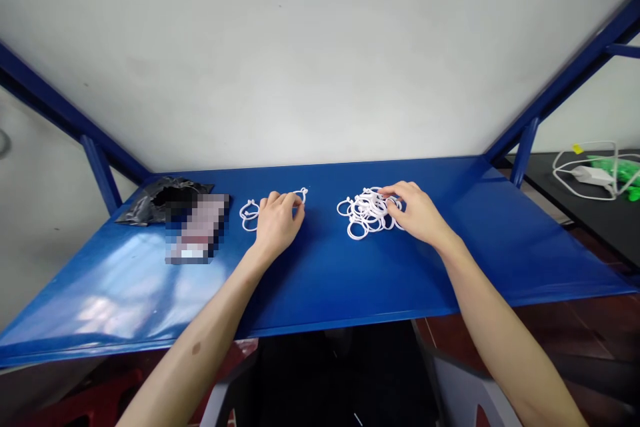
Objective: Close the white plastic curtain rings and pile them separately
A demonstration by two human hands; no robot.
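Observation:
My left hand (279, 219) is over the blue table, its fingers curled in and closed on a thin white ring (303, 193) that sticks out past the fingertips. Close to its left side lie a few more white rings (249, 213), partly covered by the hand. Each ring seems to carry a small knob. A tangled pile of white rings (367, 212) lies to the right of the middle. At the pile's right edge is my right hand (414, 210), thumb and forefinger apart and touching the rings; its other fingers are partly hidden.
Blue sheeting covers the table (320, 280). At the left lie a crumpled black plastic bag (165, 200) and a blurred flat packet (200, 227). Blue frame bars (525, 153) rise at both sides. A white charger with cable (594, 177) rests on a dark side table.

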